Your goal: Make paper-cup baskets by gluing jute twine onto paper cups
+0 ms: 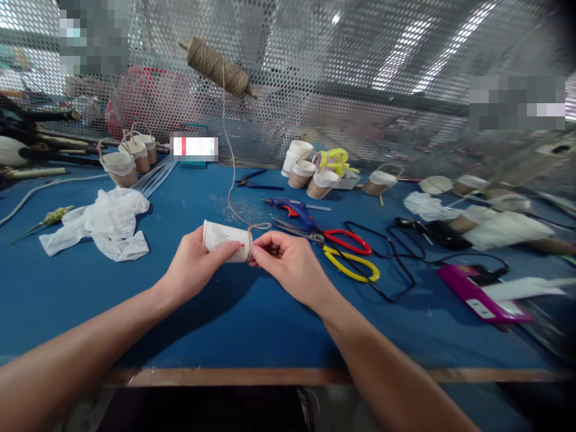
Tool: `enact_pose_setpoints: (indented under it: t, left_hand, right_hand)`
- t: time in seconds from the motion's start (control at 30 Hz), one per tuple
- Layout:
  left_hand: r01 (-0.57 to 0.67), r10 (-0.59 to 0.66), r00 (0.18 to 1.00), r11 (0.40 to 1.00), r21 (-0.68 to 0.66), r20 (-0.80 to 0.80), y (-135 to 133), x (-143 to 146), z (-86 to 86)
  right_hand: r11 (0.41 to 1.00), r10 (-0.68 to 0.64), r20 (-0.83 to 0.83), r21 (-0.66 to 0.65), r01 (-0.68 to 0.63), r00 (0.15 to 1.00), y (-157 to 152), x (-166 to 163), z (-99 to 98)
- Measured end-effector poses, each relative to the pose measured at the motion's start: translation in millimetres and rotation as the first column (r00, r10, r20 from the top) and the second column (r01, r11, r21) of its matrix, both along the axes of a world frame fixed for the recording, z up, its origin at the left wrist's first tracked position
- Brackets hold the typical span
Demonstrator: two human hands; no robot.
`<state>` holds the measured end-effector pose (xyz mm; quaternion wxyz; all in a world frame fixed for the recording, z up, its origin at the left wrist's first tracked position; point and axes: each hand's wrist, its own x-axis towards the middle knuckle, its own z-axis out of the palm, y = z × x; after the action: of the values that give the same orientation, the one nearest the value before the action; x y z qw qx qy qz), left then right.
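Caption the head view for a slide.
Left hand holds a paper cup sideways; right hand pinches twine at one end.

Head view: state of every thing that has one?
Cup: on its side, gripped by left hand.
Twine: paid out from spool, pinched by right hand at the cup's end.
Glue gun: lying flat, unheld.
Scissors: lying flat, unheld.
Pliers: handles spread, unheld.

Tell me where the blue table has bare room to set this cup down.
Bare: the strip from left hand and right hand to the table's near edge; also between white plastic and left hand. Crowded: right side, scissors, pink box, cups.
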<state>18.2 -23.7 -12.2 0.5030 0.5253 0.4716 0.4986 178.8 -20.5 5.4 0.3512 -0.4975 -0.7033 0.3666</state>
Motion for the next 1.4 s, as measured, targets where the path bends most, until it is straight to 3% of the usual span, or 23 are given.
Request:
enact_pose_setpoints:
  t: [0.4,0.63,1.13,1.4]
  left_hand:
    - [0.017,-0.011,0.994,0.998,-0.056,0.108,2.7,-0.9,-2.1]
    - [0.028,-0.008,0.985,0.993,-0.116,0.173,2.1,-0.3,-0.4]
    - [0.007,0.006,0.988,0.997,-0.082,0.152,2.5,-1.1,-1.5]
    - [0.033,-0.032,0.998,0.999,-0.013,0.063,-1.0,-0.8,3.0]
  right_hand:
    - [0.998,0.063,-0.076,-0.027,-0.065,0.995,0.3,3.6,2.1]
    - [0.999,0.031,-0.012,-0.014,-0.031,0.999,-1.6,2.5,0.0]
    - [1.000,0.018,-0.015,-0.016,-0.019,1.000,-2.9,1.1,1.9]
    - [0.989,0.063,-0.176,-0.122,-0.085,0.982,1.2,6.3,7.3]
